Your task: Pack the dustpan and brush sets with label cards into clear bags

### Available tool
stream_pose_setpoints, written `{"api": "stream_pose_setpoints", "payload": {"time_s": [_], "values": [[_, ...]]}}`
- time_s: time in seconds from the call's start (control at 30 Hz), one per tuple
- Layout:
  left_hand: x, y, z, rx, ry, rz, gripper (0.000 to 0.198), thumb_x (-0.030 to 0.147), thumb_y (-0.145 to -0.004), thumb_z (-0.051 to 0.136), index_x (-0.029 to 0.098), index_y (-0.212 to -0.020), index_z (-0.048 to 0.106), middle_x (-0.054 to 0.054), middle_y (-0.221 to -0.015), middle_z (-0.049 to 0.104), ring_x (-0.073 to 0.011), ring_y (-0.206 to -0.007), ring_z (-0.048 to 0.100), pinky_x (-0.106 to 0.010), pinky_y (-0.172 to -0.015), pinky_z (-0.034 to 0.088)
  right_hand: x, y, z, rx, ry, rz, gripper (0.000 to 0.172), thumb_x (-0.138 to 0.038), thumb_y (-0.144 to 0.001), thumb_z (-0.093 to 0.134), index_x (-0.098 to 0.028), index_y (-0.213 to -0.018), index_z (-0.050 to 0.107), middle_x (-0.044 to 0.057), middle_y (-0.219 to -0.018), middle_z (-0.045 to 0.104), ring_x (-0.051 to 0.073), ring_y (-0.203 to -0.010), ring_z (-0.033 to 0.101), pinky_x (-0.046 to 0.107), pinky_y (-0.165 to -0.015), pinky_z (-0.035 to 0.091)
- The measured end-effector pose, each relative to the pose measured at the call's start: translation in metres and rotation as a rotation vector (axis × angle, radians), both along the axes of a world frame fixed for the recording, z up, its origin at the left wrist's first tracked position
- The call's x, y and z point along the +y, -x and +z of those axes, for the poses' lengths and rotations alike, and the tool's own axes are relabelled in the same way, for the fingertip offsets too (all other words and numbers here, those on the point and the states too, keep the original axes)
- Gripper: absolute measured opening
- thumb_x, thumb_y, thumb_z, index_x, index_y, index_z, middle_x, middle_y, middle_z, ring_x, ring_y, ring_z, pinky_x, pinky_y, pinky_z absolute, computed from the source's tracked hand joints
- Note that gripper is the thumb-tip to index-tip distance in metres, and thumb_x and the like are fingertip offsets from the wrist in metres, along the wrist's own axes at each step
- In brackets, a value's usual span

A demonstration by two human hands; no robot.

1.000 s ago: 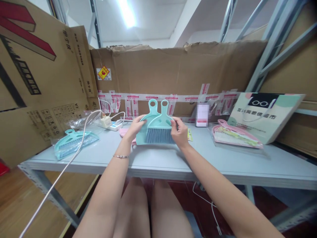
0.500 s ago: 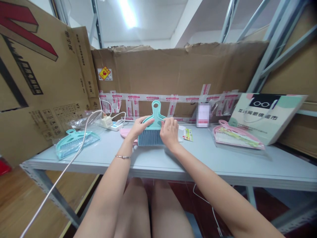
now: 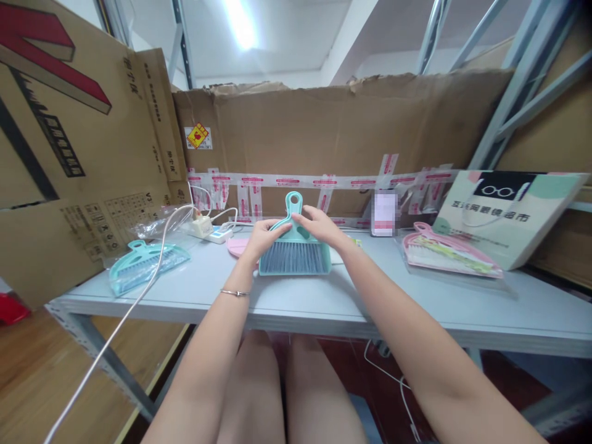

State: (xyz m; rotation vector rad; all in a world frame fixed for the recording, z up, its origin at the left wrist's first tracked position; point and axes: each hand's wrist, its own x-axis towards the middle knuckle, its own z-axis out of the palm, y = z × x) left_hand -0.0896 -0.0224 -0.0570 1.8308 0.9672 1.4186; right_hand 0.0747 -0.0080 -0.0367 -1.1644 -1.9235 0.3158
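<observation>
A teal dustpan [image 3: 327, 262] with a teal brush [image 3: 293, 258] set against it stands nearly upright over the table, grey bristles facing me. My left hand [image 3: 266, 237] is closed on the set's left edge, thumb across the front. My right hand [image 3: 321, 225] grips it at the upper right, just below the looped handle, with the thumb near the handle's neck. Some fingers of both hands are hidden behind the set. Part of a pink item [image 3: 235, 246] shows behind my left hand.
A bagged teal set [image 3: 148, 265] and a white power strip [image 3: 217, 234] are at left. A phone [image 3: 384, 213] leans at the back. At right are a bagged pink set [image 3: 451, 253] and a paper bag [image 3: 497, 216]. A white cable crosses the table's left side.
My right hand has moved up from the right side of the bristles to near the handle, uncovering the dustpan's lower right corner. The view has shifted slightly.
</observation>
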Motion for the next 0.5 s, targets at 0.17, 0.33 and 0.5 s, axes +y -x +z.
{"api": "stream_pose_setpoints", "payload": {"time_s": [0.17, 0.33, 0.5], "values": [[0.002, 0.000, -0.001, 0.043, -0.052, 0.038, 0.036, 0.047, -0.067, 0.066, 0.012, -0.058, 0.061, 0.003, -0.054, 0.045, -0.0092, -0.056, 0.037, -0.022, -0.052, 0.027, 0.000, 0.012, -0.004, -0.048, -0.002, -0.106, 0.018, -0.037, -0.088, 0.039, -0.021, -0.082, 0.044, 0.007, -0.083, 0.061, 0.022, -0.078, 0.056, 0.032, -0.069, 0.039], [0.004, 0.001, -0.004, 0.090, -0.085, 0.057, 0.038, 0.045, -0.068, 0.064, 0.012, -0.053, 0.055, 0.004, -0.053, 0.036, -0.0082, -0.055, 0.031, -0.022, -0.050, 0.022, -0.001, 0.018, -0.015, -0.038, 0.000, -0.162, 0.016, -0.035, -0.090, 0.037, -0.020, -0.085, 0.043, 0.009, -0.084, 0.062, 0.026, -0.081, 0.057, 0.033, -0.070, 0.038], [0.007, 0.003, -0.005, 0.116, -0.078, 0.080, 0.036, 0.046, -0.068, 0.063, 0.012, -0.057, 0.059, 0.003, -0.054, 0.040, -0.0089, -0.055, 0.034, -0.022, -0.050, 0.024, 0.013, 0.010, -0.015, 0.037, 0.012, -0.114, 0.025, -0.041, -0.089, 0.044, -0.018, -0.089, 0.054, 0.003, -0.087, 0.064, 0.017, -0.080, 0.058, 0.029, -0.073, 0.043]]}}
